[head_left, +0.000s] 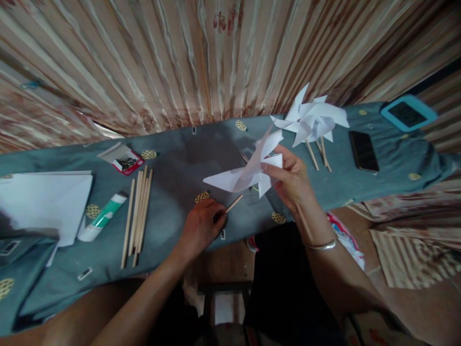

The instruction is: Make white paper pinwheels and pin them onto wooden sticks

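Pinches a white paper pinwheel [250, 170] at its right side in the right hand [293, 175], with the thumb pressed on the paper and the other fingers curled behind, clamped on it. Grips a thin wooden stick [234, 203] between thumb and fingertips of the left hand [207, 221], with knuckles up, close over the cloth; cannot tell whether touching it. Aims the stick toward two o'clock, with its tip near the pinwheel's lower edge. Brings the right forearm, in a silver bracelet [326, 246], from five o'clock and the left from seven. Reaches with the left wrist across the near edge of the cloth-covered table [180, 163]; meets the far edge at twelve, against a striped curtain [162, 62]. Leaves bare cloth at nine o'clock, between the pinwheel and a bundle of wooden sticks [140, 211], and less between three and four. Holds the pinwheel up over the table's middle, tilted, with pointed blades folded inward and one long blade stretching toward nine. Further out, shows two more pinwheels [300, 120] between one and two, a phone [363, 151] near three, and a small box [126, 162] of metal bits at nine.
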A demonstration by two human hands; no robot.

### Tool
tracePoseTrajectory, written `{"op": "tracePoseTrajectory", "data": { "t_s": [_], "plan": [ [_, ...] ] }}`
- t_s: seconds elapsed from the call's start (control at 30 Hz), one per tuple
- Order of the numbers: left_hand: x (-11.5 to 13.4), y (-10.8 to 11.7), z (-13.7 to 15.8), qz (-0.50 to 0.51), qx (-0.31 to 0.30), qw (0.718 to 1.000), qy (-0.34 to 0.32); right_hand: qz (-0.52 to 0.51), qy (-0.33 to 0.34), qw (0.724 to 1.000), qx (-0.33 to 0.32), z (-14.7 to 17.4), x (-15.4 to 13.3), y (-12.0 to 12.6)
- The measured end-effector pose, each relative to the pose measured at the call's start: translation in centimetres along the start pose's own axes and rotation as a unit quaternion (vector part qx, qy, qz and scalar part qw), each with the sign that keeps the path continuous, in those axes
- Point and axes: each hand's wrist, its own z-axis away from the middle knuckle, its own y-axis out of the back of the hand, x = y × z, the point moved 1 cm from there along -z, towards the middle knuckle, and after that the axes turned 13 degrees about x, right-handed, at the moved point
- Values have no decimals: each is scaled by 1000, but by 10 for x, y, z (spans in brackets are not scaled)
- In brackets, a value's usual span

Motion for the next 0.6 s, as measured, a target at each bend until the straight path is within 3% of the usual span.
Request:
{"op": "tracePoseTrajectory", "data": {
  "t_s": [0.17, 0.37, 0.5, 0.6],
  "plan": [
    [-12, 4, 0, 26, 79, 996, 28, -13, -15, 1000, -17, 8, -8, -6],
    [-14, 2, -1, -14, 55, 998, -17, -60, -32, 996, -56, 12, -7, -9],
    [-14, 7, -8, -51, 15, 999, -10, -81, -80, 983, -141, 20, -7, -9],
    [-15, 10, -8, -92, 22, 996, -4, -41, -105, 977, -181, 28, -9, -13]
  ]
}}
